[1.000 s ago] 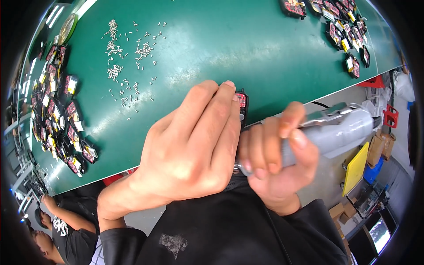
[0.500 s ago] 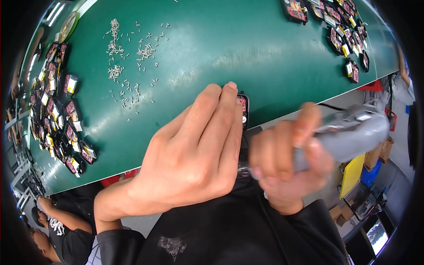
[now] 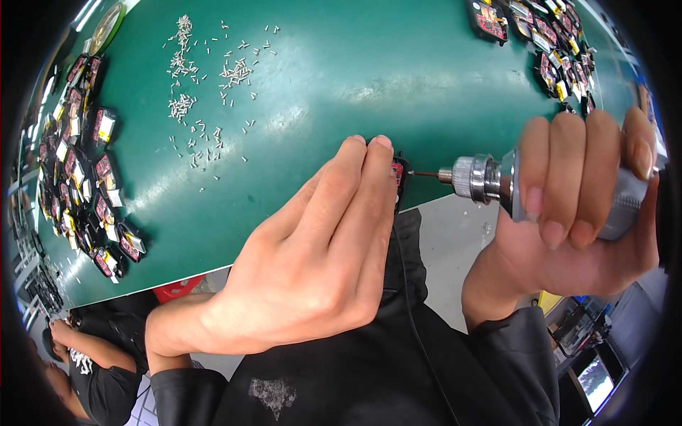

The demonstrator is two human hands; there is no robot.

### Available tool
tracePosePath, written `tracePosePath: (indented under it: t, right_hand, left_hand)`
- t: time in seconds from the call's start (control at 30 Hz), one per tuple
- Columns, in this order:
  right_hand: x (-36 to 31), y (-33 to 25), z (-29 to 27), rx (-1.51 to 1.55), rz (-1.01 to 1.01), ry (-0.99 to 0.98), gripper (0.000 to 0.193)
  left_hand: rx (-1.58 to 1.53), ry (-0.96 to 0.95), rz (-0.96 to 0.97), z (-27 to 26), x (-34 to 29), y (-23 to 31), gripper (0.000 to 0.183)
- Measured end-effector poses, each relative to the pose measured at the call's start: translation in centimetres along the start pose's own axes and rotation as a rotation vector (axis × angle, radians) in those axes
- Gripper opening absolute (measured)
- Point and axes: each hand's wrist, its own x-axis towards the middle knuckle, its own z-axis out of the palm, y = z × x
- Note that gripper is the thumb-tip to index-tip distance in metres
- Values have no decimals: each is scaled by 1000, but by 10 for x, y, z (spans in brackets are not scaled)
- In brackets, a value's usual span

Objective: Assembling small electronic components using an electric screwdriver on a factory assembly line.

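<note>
Passage is free across the middle of the green worktop (image 3: 334, 78), between scattered silvery metal screws (image 3: 181, 106) and black-cased red circuit boards (image 3: 490, 21) near its right edge; a grey-and-silver cylindrical screwdriver (image 3: 474, 179) obstructs the near edge.

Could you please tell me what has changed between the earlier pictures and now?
The right hand, holding the grey screwdriver, has moved up and to the right in the picture; its bit now shows, pointing left at the small black device. Nothing was let go. The left hand still partly covers the device, and the scattered screws lie as before.
</note>
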Motion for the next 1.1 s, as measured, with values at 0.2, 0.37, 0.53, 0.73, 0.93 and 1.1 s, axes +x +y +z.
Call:
tracePosePath:
  t: [0.2, 0.37, 0.53, 0.73, 0.93, 1.1]
  right_hand:
    - [5, 10, 0, -18, 25, -22, 23]
    - [3, 11, 0, -26, 24, -1, 21]
    - [10, 9, 9, -55, 136, -107, 19]
    - [20, 14, 18, -124, 124, -178, 19]
    - [27, 15, 40, -247, 109, -141, 15]
    - [24, 23, 34, -89, 125, -180, 19]
  left_hand:
    - [9, 33, 6, 1, 0, -4, 39]
    - [5, 61, 9, 4, 1, -4, 38]
    - [-70, 96, -12, 6, -3, 0, 34]
    - [-80, 31, -26, -1, 3, 3, 32]
    - [-29, -47, -31, -16, 5, -5, 27]
    - [-147, -156, -72, -28, 4, -2, 23]
